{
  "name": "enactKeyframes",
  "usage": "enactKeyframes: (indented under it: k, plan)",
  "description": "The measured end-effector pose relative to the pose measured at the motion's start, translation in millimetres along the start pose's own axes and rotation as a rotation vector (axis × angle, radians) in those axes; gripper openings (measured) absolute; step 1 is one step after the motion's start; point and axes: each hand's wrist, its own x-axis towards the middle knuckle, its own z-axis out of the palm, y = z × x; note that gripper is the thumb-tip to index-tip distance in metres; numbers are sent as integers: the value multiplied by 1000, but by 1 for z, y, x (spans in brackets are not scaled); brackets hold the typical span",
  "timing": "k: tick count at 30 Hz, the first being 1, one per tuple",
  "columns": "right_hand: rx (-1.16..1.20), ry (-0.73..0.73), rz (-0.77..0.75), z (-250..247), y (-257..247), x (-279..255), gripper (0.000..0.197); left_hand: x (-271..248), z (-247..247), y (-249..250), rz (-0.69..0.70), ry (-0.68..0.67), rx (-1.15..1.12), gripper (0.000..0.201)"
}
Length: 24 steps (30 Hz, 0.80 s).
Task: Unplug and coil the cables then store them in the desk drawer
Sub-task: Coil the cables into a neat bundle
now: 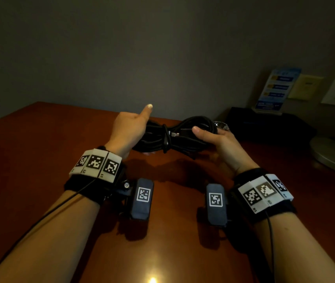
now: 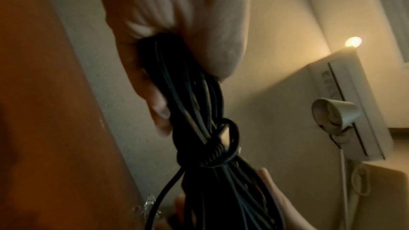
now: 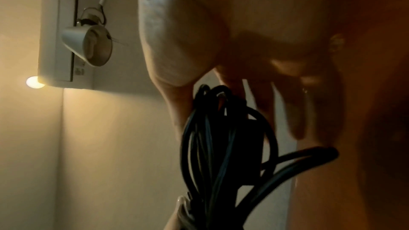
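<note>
Head view: black cable bundle (image 1: 172, 137) held just above the counter (image 1: 40, 139), left hand (image 1: 128, 129) wrapped round one end with thumb up, right hand (image 1: 217, 139) pinching the other end, thumb on top; one turn cinches the middle, connector sticking out there. Left wrist: fingers (image 2: 159, 104) closed round the loops, cinch wrap (image 2: 230, 146) looks loose. Right wrist: loops (image 3: 221, 146) hang off the thumb, fingers only partly curled. Judgement: snug the wrap and tuck the connector before the drawer, which isn't in view
</note>
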Motion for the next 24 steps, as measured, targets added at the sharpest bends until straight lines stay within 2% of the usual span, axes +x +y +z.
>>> enactKeyframes:
  k: [2,5,7,10,12,15,18,21,24]
  plan:
    - [22,0,96,0,-3,-3,39,-2,-1,3,165,14,107,79]
    - [103,-8,239,-1,-11,-5,64,-11,3,10,368,10,239,63]
    - [158,-9,281,-3,-15,-5,74,-13,7,11,457,5,260,61]
    - [122,-45,281,-6,-15,-5,76,-14,10,7,531,-5,282,61]
    - [95,-87,282,-5,-12,-6,76,-12,10,5,538,9,334,61]
    - [25,-64,268,5,-6,-3,67,-9,11,2,447,48,462,62]
    - [-79,167,178,10,6,8,67,-6,10,0,387,47,539,63]
    - [-158,265,153,10,13,15,86,-7,12,1,390,29,571,63]
    - [-250,358,91,7,15,15,81,-9,14,5,357,11,583,64]
